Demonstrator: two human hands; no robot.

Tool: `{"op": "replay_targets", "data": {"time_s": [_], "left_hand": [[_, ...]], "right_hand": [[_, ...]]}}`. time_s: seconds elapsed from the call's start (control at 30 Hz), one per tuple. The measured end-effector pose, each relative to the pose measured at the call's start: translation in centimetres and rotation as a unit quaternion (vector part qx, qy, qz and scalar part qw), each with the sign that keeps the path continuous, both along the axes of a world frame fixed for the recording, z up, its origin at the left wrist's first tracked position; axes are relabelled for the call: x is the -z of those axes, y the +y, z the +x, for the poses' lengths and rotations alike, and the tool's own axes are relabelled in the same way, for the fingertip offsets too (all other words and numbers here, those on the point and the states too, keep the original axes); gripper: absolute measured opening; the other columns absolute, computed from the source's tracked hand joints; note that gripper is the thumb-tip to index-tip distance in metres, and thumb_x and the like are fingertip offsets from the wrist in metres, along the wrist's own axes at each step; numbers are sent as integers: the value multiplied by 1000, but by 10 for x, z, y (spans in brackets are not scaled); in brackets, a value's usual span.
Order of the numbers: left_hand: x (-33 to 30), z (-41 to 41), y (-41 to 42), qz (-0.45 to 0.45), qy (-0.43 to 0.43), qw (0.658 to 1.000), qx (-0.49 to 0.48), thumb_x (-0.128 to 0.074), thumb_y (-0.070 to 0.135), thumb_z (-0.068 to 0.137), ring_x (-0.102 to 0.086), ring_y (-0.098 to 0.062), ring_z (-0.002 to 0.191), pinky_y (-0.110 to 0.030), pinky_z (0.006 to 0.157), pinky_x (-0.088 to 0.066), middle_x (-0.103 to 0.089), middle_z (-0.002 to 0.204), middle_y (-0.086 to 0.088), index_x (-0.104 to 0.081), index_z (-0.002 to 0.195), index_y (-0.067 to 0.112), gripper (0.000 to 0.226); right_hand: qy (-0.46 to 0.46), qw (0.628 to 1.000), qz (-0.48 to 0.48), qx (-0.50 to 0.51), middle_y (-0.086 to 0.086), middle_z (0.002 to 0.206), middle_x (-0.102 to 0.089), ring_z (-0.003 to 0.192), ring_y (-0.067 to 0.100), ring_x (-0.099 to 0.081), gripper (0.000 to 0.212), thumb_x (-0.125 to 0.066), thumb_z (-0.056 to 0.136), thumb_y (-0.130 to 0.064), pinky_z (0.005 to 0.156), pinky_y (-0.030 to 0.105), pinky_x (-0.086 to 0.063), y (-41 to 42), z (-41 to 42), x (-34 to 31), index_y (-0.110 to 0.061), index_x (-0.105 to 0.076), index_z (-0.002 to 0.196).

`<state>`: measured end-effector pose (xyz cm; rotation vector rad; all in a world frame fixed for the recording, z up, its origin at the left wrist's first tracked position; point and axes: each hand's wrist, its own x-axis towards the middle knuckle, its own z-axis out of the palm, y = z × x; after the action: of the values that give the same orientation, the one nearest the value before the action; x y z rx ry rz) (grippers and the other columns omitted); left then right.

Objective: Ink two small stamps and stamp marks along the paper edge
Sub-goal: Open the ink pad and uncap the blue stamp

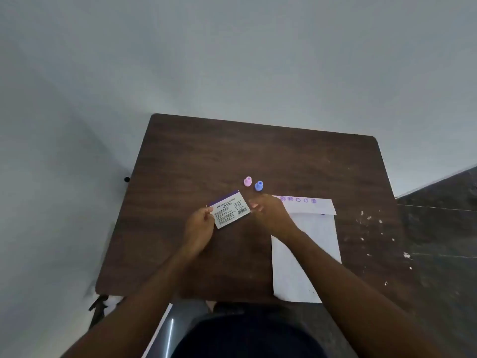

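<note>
A white stamp-pad box point(230, 212) with a purple edge and a barcode lies closed near the middle of the brown table point(196, 156). My left hand point(200, 227) grips its left end. My right hand point(268, 213) is at its right end, fingers curled beside the box edge; whether it touches is unclear. A small pink stamp point(247, 181) and a small blue stamp point(259, 186) stand upright just behind the box, untouched. White paper point(309, 244) lies to the right, with a row of purple round marks point(298, 200) along its far edge.
The table's right edge borders a dark speckled floor point(438, 228). A pale wall lies behind and to the left. A metal chair frame point(167, 329) and my dark lap sit at the near edge.
</note>
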<state>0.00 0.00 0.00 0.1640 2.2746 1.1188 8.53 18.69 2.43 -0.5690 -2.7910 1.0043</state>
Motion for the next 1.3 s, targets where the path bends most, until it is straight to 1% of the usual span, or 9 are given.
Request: {"op": "replay_targets", "data": {"time_s": [0.1,0.17,0.2,0.27,0.4,0.6,0.73,1.03,1.3], "left_hand": [[3,2,6,18,-33,998,-51,-45,18,92,-62,-16,102,-36,91,-50,-66,118,-1,-62,117,18,30],[7,4,9,45,-56,993,-92,-44,15,92,-65,-9,90,-27,78,-52,-70,101,8,-67,95,29,27],[9,5,9,51,-62,990,-114,-43,14,92,-64,-6,86,-24,72,-50,-69,92,16,-67,89,31,29],[10,5,11,63,-81,982,-160,-43,12,91,-64,-7,91,-25,75,-50,-65,87,23,-68,105,23,31],[24,8,14,44,-135,970,-200,-42,4,88,-56,-18,114,-41,103,-44,-59,123,1,-44,138,13,51],[28,25,22,32,-132,977,-164,-40,1,82,-61,-7,97,-28,86,-50,-66,105,10,-57,126,17,50],[30,26,23,21,-119,981,-152,-38,2,76,-60,-15,106,-41,96,-49,-61,120,0,-60,125,24,58],[22,28,27,28,-67,984,-162,-39,-4,78,-61,-9,100,-34,92,-51,-66,115,2,-63,121,19,55],[19,20,26,19,-30,984,-177,-40,-6,81,-58,-11,100,-36,95,-48,-57,118,-2,-58,127,16,54]], "right_hand": [[-71,997,-14,8,9,93,-74,82,19,-68,11,-60,89,-14,67,21,-54,3,-9,11,-11,-71,90],[-130,991,-28,11,10,93,-73,79,20,-66,15,-59,91,-18,72,34,-58,4,-16,17,-9,-71,90],[-146,989,-36,16,10,94,-73,80,19,-65,14,-59,91,-19,73,34,-58,4,-18,20,-10,-70,92],[-154,987,-52,6,9,100,-72,85,20,-65,13,-58,91,-17,76,33,-57,5,-22,23,-11,-68,96],[-151,987,-54,-1,7,113,-68,99,22,-64,25,-60,87,-7,81,30,-55,7,-30,35,-14,-62,112],[-170,983,-65,-3,11,118,-66,109,27,-57,30,-56,89,-3,92,37,-50,7,-27,54,-12,-65,115],[-158,983,-90,40,10,113,-68,102,24,-59,23,-57,90,-6,83,28,-47,7,-26,63,-12,-68,110],[-145,979,-120,80,12,113,-66,100,21,-60,17,-58,91,-10,80,22,-43,12,-29,69,-10,-66,106],[-77,987,-114,86,10,108,-67,91,14,-59,26,-52,84,10,75,14,-44,20,-36,54,-8,-65,99]]}}
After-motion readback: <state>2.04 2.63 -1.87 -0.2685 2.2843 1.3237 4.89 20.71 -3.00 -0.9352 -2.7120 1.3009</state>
